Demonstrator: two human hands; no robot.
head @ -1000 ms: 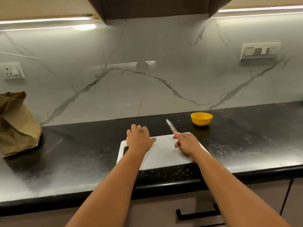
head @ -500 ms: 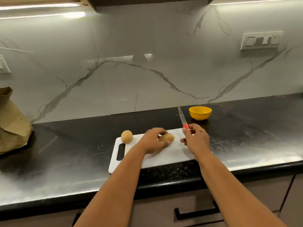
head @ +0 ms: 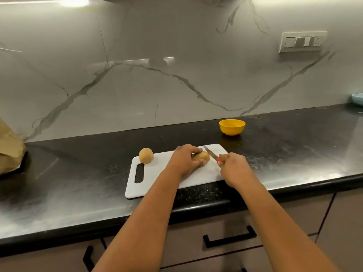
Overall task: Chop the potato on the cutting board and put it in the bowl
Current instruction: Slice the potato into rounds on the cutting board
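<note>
A white cutting board (head: 157,183) lies on the black counter near its front edge. My left hand (head: 184,160) grips a brown potato (head: 202,156) on the board's right half, fingers curled over its left side. My right hand (head: 234,168) holds a red-handled knife (head: 211,153); the blade slants up and left, its tip just behind the potato's right end. A second, rounder potato (head: 146,155) sits at the board's far left corner, above the handle slot. The yellow bowl (head: 232,127) stands behind the board to the right; its inside is not visible.
A brown paper bag (head: 9,152) stands at the far left of the counter. The rim of a pale blue bowl (head: 357,99) shows at the far right by the marble wall. Drawers with black handles (head: 229,239) sit below the counter edge.
The knife blade has dropped from pointing upward to slanting low beside the potato. My left hand stays curled on the potato. The view has tilted further down.
</note>
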